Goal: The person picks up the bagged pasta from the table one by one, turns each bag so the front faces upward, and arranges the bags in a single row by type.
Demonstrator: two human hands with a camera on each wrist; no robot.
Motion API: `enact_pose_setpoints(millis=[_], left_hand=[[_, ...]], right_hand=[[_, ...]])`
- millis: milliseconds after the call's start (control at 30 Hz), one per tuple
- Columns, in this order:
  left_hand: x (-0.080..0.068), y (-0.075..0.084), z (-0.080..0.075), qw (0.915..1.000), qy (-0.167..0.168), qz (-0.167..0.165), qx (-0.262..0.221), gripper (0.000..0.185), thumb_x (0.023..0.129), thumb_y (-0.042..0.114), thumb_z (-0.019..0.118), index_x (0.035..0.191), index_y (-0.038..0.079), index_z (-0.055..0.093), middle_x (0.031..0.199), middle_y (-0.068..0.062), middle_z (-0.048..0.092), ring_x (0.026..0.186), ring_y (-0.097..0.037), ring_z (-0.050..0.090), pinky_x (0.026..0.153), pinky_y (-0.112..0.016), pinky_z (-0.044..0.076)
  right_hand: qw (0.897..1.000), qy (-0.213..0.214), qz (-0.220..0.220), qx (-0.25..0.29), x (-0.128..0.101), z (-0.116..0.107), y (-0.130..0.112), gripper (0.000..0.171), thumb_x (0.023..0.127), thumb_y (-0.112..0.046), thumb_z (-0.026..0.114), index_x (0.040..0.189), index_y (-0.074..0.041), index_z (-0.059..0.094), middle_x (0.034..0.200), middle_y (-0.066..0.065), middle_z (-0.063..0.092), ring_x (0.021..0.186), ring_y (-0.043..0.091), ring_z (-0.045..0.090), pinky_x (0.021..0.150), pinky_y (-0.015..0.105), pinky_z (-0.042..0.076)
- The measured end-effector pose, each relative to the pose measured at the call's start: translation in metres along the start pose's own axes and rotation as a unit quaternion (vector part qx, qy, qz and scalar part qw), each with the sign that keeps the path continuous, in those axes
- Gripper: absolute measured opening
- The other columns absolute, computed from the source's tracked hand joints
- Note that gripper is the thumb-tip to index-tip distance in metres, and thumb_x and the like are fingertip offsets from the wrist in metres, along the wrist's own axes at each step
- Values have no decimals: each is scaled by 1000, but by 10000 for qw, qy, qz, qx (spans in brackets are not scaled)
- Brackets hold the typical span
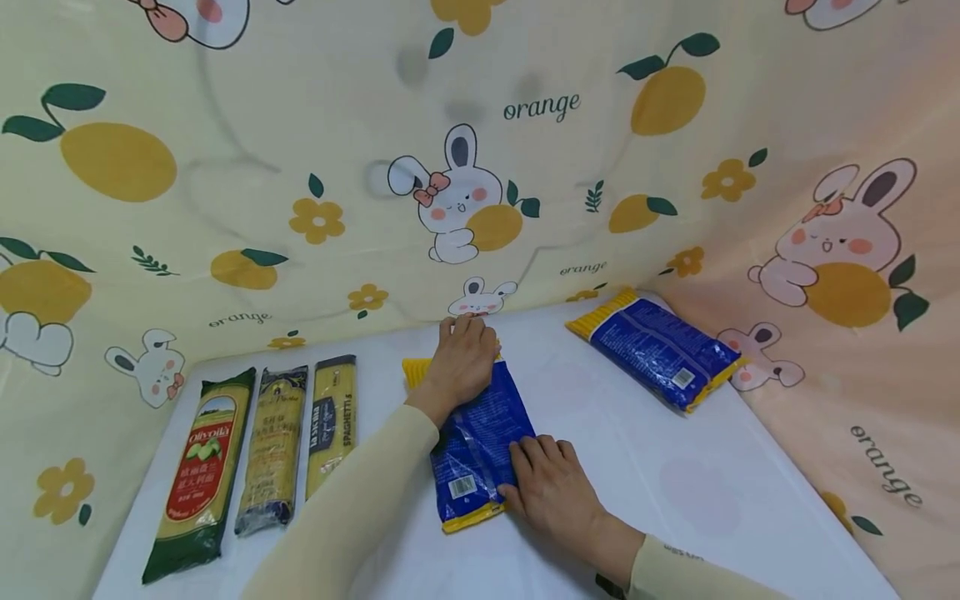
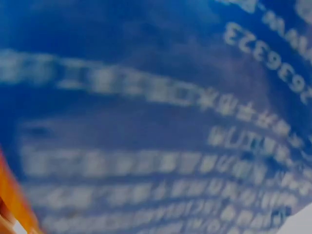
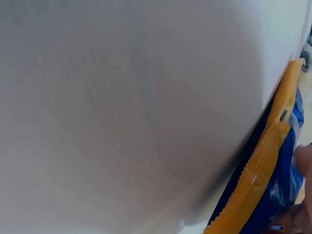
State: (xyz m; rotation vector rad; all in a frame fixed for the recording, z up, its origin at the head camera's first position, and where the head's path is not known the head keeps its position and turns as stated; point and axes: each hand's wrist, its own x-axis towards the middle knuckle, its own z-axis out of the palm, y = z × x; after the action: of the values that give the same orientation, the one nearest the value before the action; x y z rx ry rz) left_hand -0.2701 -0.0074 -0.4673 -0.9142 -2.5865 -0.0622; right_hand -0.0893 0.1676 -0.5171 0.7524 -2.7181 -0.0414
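Observation:
A blue pasta packet [image 1: 480, 433] with yellow ends lies lengthwise on the white table [image 1: 675, 492]. My left hand [image 1: 461, 362] rests flat on its far end, with the fingers reaching past the yellow seal. My right hand [image 1: 551, 492] lies on the packet's near right edge, fingers straight on the blue film. The left wrist view is filled by the blurred blue packet [image 2: 156, 122] and its white print. In the right wrist view the packet's yellow end seal [image 3: 263, 165] runs beside bare table [image 3: 122, 97].
A second blue packet [image 1: 660, 348] lies at the back right. Three long pasta packs lie side by side on the left: a green one [image 1: 198, 471], a clear one [image 1: 273, 446], a spaghetti one [image 1: 332, 421]. A printed cloth backdrop [image 1: 525, 167] walls the table.

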Motion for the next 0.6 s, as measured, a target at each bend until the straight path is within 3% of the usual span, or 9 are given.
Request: enact_pose_setpoints(millis=[267, 467, 600], left_hand=[[2, -14, -23, 9995, 276, -142, -41, 28, 114, 25, 44, 99, 4, 54, 102, -13, 54, 102, -35, 47, 99, -55, 37], [-3, -21, -30, 9995, 169, -244, -100, 26, 114, 25, 43, 105, 4, 56, 105, -12, 52, 106, -35, 46, 102, -54, 35], [-6, -23, -31, 9994, 177, -298, -65, 26, 114, 26, 43, 107, 4, 56, 106, -11, 52, 107, -34, 46, 104, -54, 35]], right_hand=[[9963, 772, 367, 43, 5, -8, 17, 38, 101, -44, 66, 99, -6, 65, 98, 10, 65, 94, 32, 59, 79, 47, 47], [9917, 977, 830, 52, -2, -10, 33, 37, 99, -41, 69, 93, -5, 63, 92, 11, 63, 90, 33, 57, 76, 48, 45], [9914, 979, 872, 40, -5, -6, 38, 39, 97, -41, 70, 89, -4, 61, 89, 12, 63, 87, 33, 57, 75, 49, 45]])
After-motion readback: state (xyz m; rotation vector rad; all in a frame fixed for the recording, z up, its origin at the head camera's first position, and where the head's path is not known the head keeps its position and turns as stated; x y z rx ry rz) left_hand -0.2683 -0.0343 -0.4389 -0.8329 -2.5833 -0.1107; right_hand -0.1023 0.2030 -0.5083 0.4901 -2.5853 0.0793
